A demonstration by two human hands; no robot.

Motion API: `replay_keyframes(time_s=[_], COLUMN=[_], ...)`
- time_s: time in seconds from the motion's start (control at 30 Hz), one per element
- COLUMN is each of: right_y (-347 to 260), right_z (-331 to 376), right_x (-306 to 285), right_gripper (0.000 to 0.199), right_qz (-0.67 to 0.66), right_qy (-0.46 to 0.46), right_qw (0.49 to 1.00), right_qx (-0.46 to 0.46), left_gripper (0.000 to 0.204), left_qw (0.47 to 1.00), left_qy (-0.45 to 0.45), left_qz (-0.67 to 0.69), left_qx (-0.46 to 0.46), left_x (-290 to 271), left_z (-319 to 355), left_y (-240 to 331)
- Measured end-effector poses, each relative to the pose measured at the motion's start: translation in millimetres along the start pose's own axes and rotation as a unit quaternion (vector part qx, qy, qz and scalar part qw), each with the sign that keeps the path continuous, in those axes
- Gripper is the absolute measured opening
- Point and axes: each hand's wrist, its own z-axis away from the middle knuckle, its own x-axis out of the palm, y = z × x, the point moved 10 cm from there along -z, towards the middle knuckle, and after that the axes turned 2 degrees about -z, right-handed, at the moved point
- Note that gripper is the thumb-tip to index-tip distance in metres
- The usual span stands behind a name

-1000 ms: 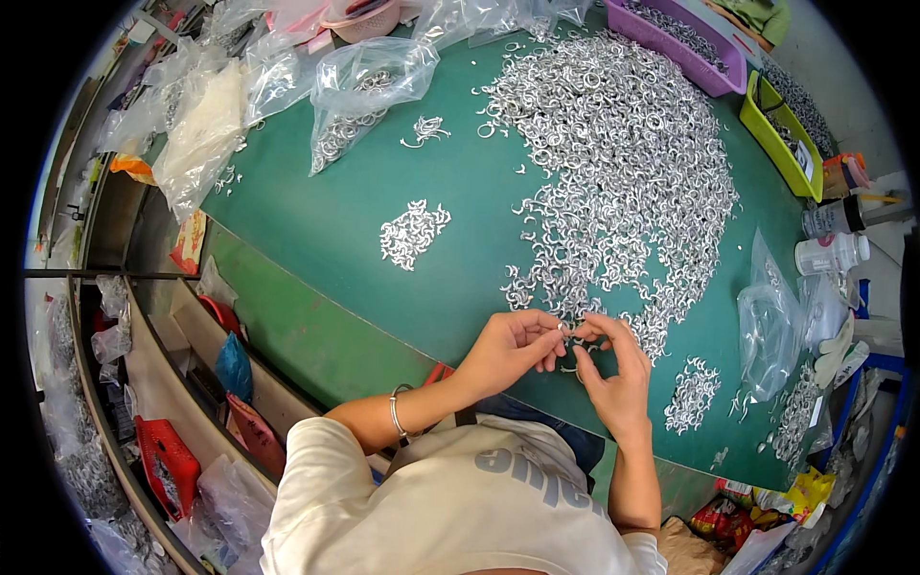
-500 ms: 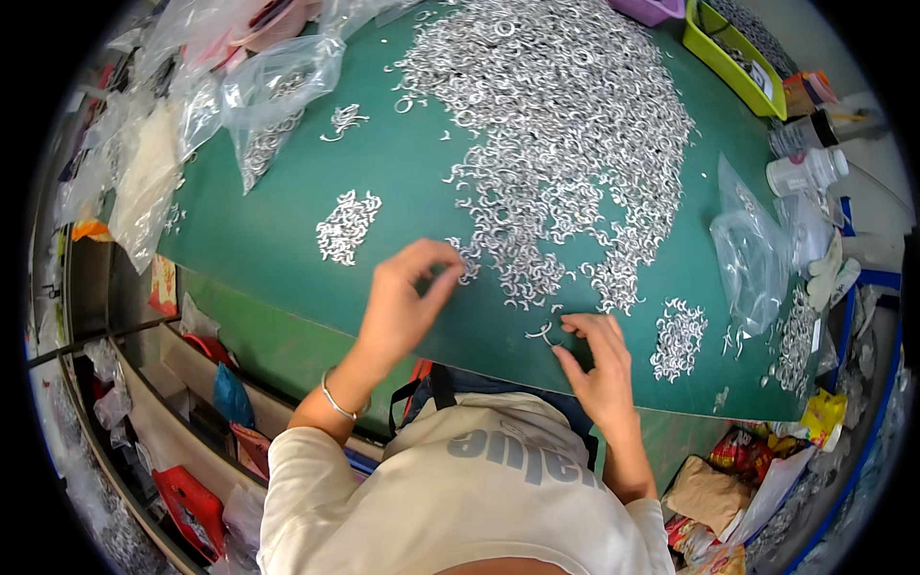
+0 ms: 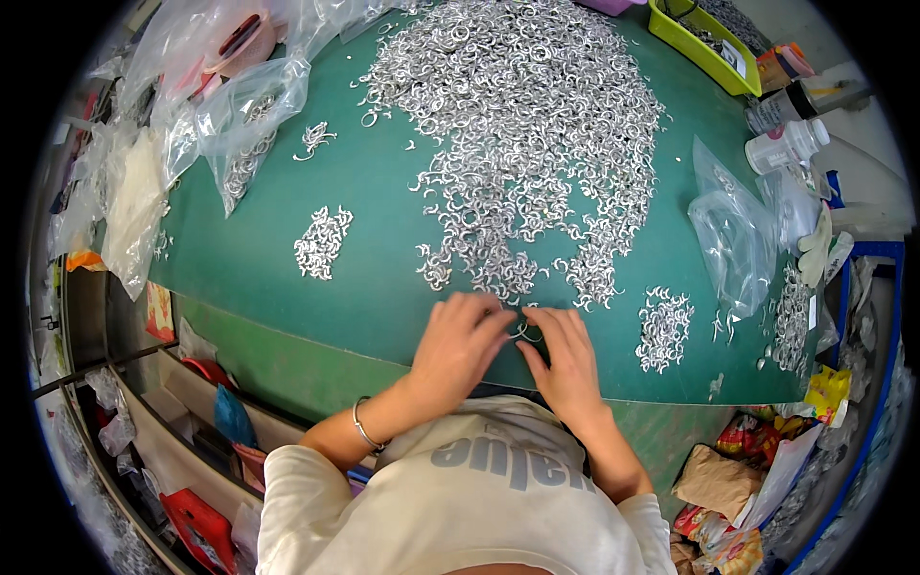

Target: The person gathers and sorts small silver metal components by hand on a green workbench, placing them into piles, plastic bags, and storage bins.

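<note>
Small silvery curved metal pieces form a large heap (image 3: 508, 115) on the green table, its near end just beyond my hands. My left hand (image 3: 458, 337) is at that near end, fingers bent and fingertips drawn toward the thumb; whatever they hold is hidden. Close on its right, my right hand (image 3: 565, 359) rests low over the table with thumb and forefinger apart. A few loose curved pieces (image 3: 523, 333) lie in the gap between the two hands. Smaller piles sit apart from the heap: one on the left (image 3: 324, 241) and one right of my right hand (image 3: 664, 331).
A tiny pile (image 3: 314, 140) and a clear plastic bag with metal pieces (image 3: 251, 144) are at the left. At the right are an empty-looking clear bag (image 3: 733, 240), a white bottle (image 3: 788, 146), another pile (image 3: 792, 321) and a yellow-green tray (image 3: 704, 43). Drawers (image 3: 192, 402) stand lower left.
My left hand has moved right and nearer from the heap's left edge, coming close to my right hand. My right hand keeps about the same place beside the loose pieces. The view has shifted slightly.
</note>
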Motion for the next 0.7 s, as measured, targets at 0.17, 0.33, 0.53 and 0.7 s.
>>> replay_keyframes(time_s=[0.17, 0.33, 0.53, 0.7], right_y=[16, 18, 15, 14], right_z=[4, 4, -1, -3], right_x=[-31, -34, -29, -21], right_gripper=[0.032, 0.025, 0.022, 0.021], right_qz=[-0.032, -0.051, -0.056, -0.044], right_qy=[0.061, 0.058, 0.055, 0.037], right_qw=[0.997, 0.996, 0.996, 0.998], right_qx=[0.045, 0.052, 0.036, 0.032], left_gripper=[0.025, 0.027, 0.029, 0.011], left_qw=[0.997, 0.977, 0.982, 0.972], left_qy=[-0.060, -0.135, -0.098, 0.168], left_qz=[-0.023, -0.040, -0.045, -0.159], left_qx=[0.042, 0.158, 0.156, -0.050], left_x=[28, 43, 11, -131], left_z=[2, 6, -12, -67], left_y=[10, 21, -6, -141])
